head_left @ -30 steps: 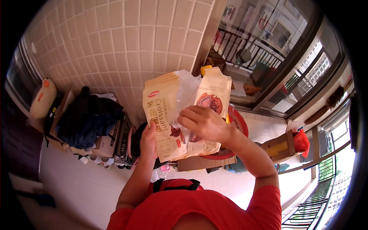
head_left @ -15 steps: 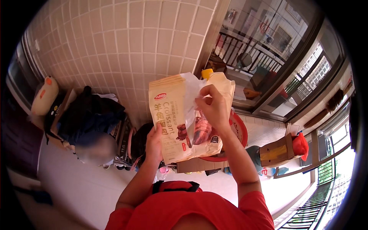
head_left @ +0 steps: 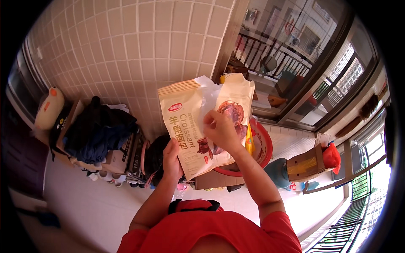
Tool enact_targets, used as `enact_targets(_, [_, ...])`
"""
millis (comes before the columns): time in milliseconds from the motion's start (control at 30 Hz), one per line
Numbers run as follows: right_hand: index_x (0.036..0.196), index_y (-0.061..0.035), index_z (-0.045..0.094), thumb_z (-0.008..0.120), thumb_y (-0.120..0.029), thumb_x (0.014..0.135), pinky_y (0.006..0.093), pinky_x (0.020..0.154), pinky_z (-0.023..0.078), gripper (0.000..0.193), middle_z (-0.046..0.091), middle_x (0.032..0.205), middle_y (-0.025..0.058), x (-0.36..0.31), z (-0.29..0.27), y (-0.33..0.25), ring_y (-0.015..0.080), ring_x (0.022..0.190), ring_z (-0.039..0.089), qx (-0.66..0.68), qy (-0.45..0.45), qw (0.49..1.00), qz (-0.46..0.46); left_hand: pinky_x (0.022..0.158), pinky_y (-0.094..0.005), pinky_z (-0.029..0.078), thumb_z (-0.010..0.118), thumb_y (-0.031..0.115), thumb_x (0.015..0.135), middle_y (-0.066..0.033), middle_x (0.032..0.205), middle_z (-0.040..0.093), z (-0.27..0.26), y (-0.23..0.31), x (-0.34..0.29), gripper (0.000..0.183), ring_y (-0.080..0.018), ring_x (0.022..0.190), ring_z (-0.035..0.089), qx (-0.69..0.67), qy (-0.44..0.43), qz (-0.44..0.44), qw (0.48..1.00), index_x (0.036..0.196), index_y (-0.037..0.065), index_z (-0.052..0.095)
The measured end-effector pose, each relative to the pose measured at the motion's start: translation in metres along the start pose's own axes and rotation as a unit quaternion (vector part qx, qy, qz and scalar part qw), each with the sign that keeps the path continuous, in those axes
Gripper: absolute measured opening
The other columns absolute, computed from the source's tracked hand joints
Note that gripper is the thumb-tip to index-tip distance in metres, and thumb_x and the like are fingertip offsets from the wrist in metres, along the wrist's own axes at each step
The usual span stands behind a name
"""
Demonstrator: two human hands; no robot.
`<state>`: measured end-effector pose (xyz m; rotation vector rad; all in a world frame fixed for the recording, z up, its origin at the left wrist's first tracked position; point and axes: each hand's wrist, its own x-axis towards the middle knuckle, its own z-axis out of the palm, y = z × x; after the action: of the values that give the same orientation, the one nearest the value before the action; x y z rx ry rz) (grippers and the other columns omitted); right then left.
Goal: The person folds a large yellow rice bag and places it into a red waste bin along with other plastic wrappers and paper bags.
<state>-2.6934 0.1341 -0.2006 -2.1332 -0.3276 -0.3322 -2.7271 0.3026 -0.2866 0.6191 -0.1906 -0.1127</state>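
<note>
2 hands hold my tan bread bag (head_left: 198, 126): left hand (head_left: 172, 162) grips its lower edge, right hand (head_left: 220, 131) pinches the clear front, above the red basin (head_left: 263, 145).

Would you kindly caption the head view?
Left hand holds a tan snack bag upright; right hand grips its front.

We identify the place as an enclosed balcony of a home. A beige tiled wall (head_left: 126, 50) forms the landmark. Right of it, sliding glass windows (head_left: 337, 84) show a railing and neighbouring buildings. Below it, on the white floor (head_left: 84, 211), lie piled dark clothes (head_left: 99, 130) on cartons, a red plastic basin (head_left: 263, 147) and a cardboard box (head_left: 306, 162).
</note>
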Motion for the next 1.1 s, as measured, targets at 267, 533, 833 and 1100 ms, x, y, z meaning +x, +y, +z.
enact_targets(267, [0.09,0.0073,0.064,0.061,-0.003,0.081,0.0267,0.065,0.052,0.014,0.068,0.082,0.01,-0.03,0.016,0.0,0.0138,0.075,0.067,0.352,-0.231,0.889,0.18,0.079,-0.0347,0.052,0.043,0.036,0.1,-0.011,0.107,0.061,-0.014,0.002,-0.007,0.041,-0.021,0.09,0.063,0.081,0.04,0.019,0.996,0.124,0.002,0.046])
enact_targets(533, [0.107,0.0059,0.062,0.056,-0.013,0.086,0.0359,0.074,0.05,0.03,0.065,0.092,0.0232,-0.051,0.046,-0.008,0.0287,0.083,0.065,0.239,-0.306,0.922,0.008,0.05,-0.0285,0.047,0.036,0.053,0.098,-0.0087,0.088,0.058,-0.027,0.028,-0.026,0.055,-0.0171,0.068,0.057,0.055,0.007,-0.023,0.998,0.123,0.006,0.046])
enact_targets(833, [0.1,0.0059,0.055,0.06,-0.01,0.08,0.0467,0.065,0.052,0.026,0.062,0.092,0.0233,-0.055,0.07,-0.028,0.04,0.075,0.064,0.092,-0.162,0.979,-0.083,0.065,-0.0234,0.047,0.039,0.053,0.098,-0.0026,0.1,0.06,-0.027,0.072,-0.036,0.059,-0.011,0.077,0.056,0.191,0.07,0.037,0.978,0.134,0.006,0.045])
enact_targets(1100, [0.101,0.0059,0.051,0.06,-0.006,0.079,0.0418,0.054,0.052,0.027,0.059,0.093,0.0215,-0.068,0.062,-0.047,0.0362,0.065,0.063,0.19,-0.047,0.968,-0.156,0.102,-0.0353,0.036,0.035,0.053,0.098,-0.0082,0.135,0.048,-0.003,0.078,-0.034,0.064,-0.0228,0.12,0.047,0.185,0.087,0.098,0.974,0.142,0.007,0.035])
